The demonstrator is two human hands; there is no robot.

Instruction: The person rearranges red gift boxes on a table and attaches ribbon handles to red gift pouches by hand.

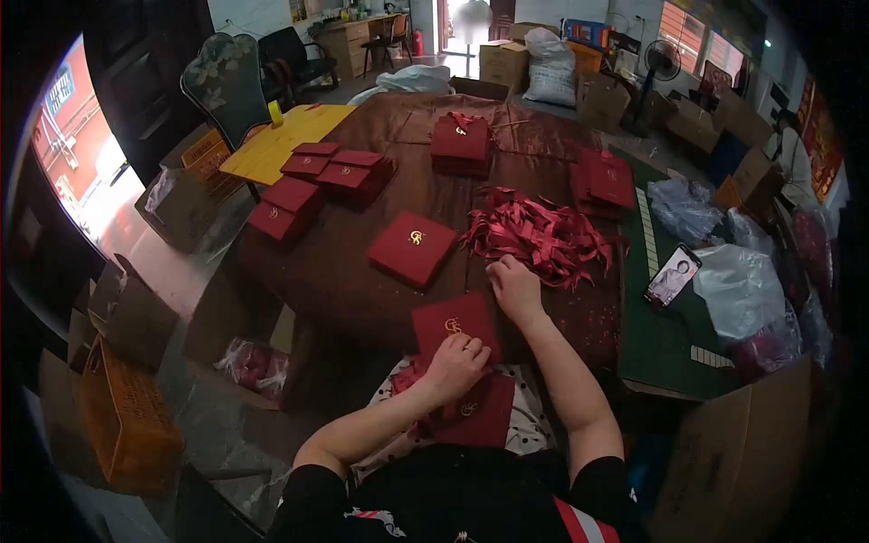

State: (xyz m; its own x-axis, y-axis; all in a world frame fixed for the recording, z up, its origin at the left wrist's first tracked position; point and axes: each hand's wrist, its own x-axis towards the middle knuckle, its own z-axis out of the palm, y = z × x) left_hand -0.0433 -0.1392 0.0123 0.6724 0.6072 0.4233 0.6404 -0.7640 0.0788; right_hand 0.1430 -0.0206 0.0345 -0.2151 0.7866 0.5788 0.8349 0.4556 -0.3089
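My left hand (459, 364) is closed on the lower part of a flat dark red gift bag (434, 317) with a gold logo, held over my lap. Below it, another red bag (484, 416) lies across my lap, with red ribbon (407, 376) bunched at its left. At the near edge of a heap of shiny red ribbons (543, 235), my right hand (516, 288) has its fingers curled together; what lies between them is too small to make out. Just left of the heap, a square stack of red bags (413, 249) rests on the brown-covered table.
More red bags stand in stacks at the table's left (285, 210), back (462, 149) and right (604, 181). A phone (673, 274) leans on the green side surface (634, 344) beside clear plastic bags (738, 281). Cartons (742, 452) and an orange crate (131, 421) flank me.
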